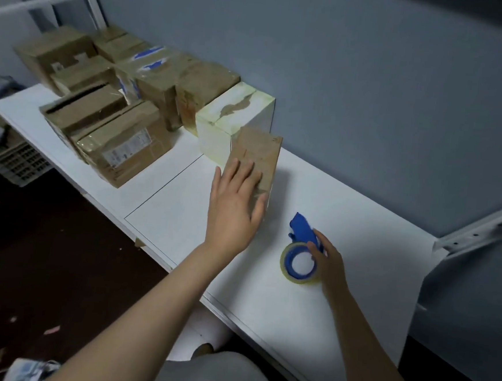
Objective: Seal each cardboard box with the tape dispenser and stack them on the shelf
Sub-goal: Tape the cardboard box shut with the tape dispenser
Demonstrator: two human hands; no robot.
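Left hand (237, 201) lies flat, fingers straight, pressing on the near face of a small cardboard box (260, 155) standing on the white tabletop (264, 305). Right hand (329, 264) grips the blue tape dispenser (300, 229), just right of that box. More taped boxes (121, 147) crowd the far left.

On the table (294, 308) in front of me, the small box (261, 155) stands near the middle, with my left hand (237, 201) lying flat on its near side. To its right and apart from it, the tape dispenser (300, 256) sits on the tabletop, held by my right hand (329, 264). Just behind the small box (touching it, as far as I can tell) stands a larger box (234, 114). Further left along the wall (372, 79) sits a pile of boxes (127, 147). A crate (18, 160) lies below the table's left end.
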